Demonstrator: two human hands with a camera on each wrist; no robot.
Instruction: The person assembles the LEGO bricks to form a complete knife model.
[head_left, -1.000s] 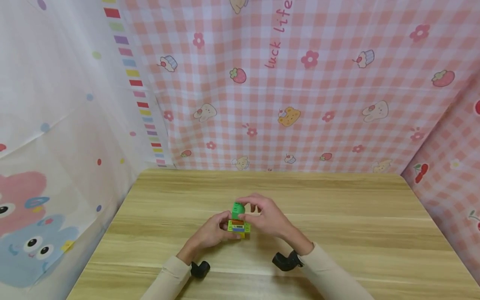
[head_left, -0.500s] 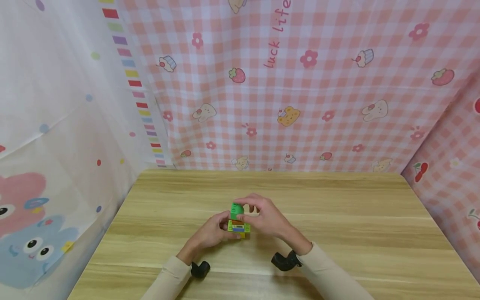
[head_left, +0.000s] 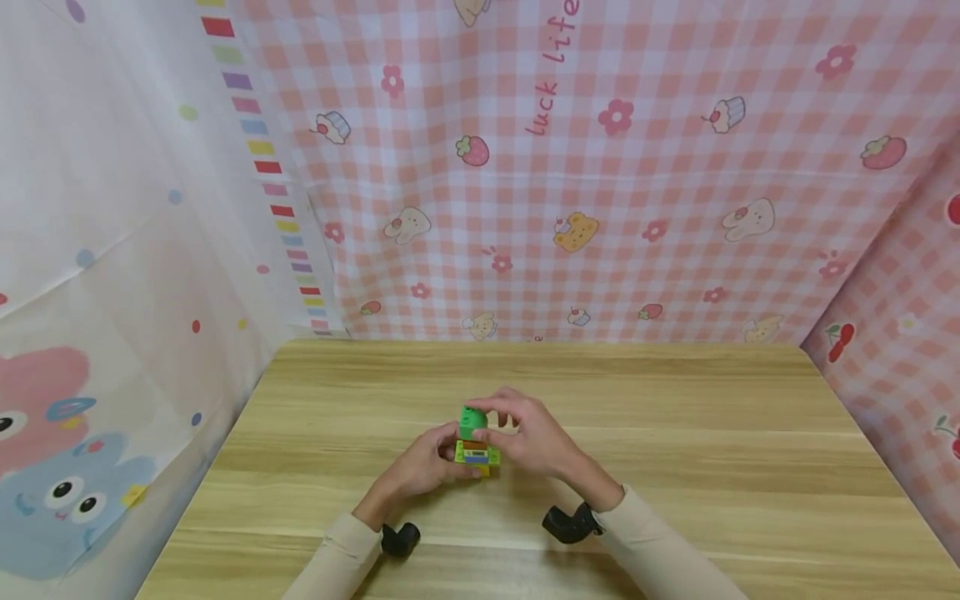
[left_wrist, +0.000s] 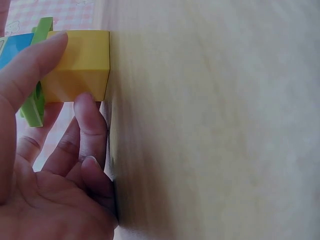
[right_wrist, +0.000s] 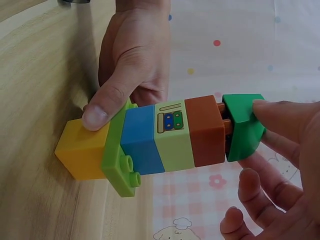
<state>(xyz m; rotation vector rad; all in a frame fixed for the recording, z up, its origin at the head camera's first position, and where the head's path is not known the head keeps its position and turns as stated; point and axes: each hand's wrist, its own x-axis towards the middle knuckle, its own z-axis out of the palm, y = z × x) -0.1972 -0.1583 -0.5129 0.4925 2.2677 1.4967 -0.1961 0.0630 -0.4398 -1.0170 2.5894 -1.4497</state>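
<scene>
A tower of toy building blocks stands upright on the table. From the bottom it has a yellow block (right_wrist: 82, 152), a lime-green plate (right_wrist: 116, 150) sticking out at the sides, a blue block (right_wrist: 141, 140), a pale green printed block (right_wrist: 175, 142) and a brown block (right_wrist: 206, 132). My left hand (head_left: 420, 461) grips the yellow base, its thumb pressed on one face. On top, my right hand (head_left: 536, 435) pinches a green curved block (right_wrist: 244, 125) between thumb and fingers. That block sits slightly askew, with brown studs showing in a gap below it.
The wood-grain table (head_left: 675, 417) extends around both hands. A pink checked cloth (head_left: 637, 183) hangs behind its far edge, and a white patterned cloth (head_left: 150, 317) hangs at the left. Black wrist mounts (head_left: 570, 523) hang below both wrists.
In my right hand the green curved block has turned a little and shifted slightly left on top of the tower. My left hand has stayed on the base.
</scene>
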